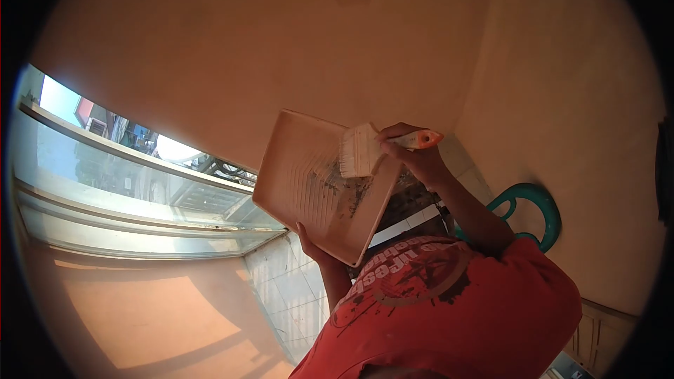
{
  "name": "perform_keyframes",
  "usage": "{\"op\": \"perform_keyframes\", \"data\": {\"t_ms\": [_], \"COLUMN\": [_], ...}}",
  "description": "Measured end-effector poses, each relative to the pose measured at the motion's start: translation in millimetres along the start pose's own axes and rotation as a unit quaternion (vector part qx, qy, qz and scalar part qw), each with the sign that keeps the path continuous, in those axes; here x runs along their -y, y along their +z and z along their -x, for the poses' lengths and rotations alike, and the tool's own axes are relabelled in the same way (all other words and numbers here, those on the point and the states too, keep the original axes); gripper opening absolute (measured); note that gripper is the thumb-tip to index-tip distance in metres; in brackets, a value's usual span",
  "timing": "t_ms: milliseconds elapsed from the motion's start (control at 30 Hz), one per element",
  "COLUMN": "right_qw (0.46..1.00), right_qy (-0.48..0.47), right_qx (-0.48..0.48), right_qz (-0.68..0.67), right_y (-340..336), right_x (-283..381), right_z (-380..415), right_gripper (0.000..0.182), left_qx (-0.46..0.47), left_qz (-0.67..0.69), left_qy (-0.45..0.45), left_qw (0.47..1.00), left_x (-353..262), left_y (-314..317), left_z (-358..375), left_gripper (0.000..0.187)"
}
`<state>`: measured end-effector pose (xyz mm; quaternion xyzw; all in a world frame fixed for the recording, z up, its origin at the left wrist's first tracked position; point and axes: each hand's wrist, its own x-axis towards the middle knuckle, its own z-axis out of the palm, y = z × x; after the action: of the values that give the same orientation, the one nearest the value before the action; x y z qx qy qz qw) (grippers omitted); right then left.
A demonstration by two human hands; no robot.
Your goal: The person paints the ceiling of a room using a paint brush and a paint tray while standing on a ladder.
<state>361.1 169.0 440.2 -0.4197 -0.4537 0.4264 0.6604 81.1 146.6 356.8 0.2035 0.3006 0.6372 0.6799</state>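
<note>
My left hand (314, 247) grips the near edge of a paint tray (288, 161), its thumb up against the rim and its other fingers hidden below. The tray is coated in peach-coloured paint, with a ribbed slope and dark specks towards its right side. In my right hand (413, 151) is a wide paintbrush (361, 151), the fingers closed round the base of its handle. Pale, paint-covered bristles point left over the tray's ribbed part, and the orange handle end sticks out to the right.
Peach-orange walls (281, 28) rise ahead and to the right. A window (140, 175) with a pale frame runs along the left, above a sunlit orange surface (154, 309). Light tiles (291, 288) show below the tray. Behind my right forearm is a green plastic object (547, 217) with rounded openings.
</note>
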Motion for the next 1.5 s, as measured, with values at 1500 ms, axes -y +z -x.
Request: {"op": "perform_keyframes", "data": {"t_ms": [1500], "right_qw": [0.956], "right_qy": [-0.113], "right_qx": [-0.054], "right_qz": [-0.267], "right_y": [-40.1], "right_x": [12.5], "right_z": [-38.9], "right_gripper": [0.022], "left_qx": [-0.005], "left_qz": [-0.002], "left_qy": [0.002], "left_qw": [1.0], "left_x": [8.7], "left_y": [-15.7], "left_z": [-3.0], "left_gripper": [0.077]}}
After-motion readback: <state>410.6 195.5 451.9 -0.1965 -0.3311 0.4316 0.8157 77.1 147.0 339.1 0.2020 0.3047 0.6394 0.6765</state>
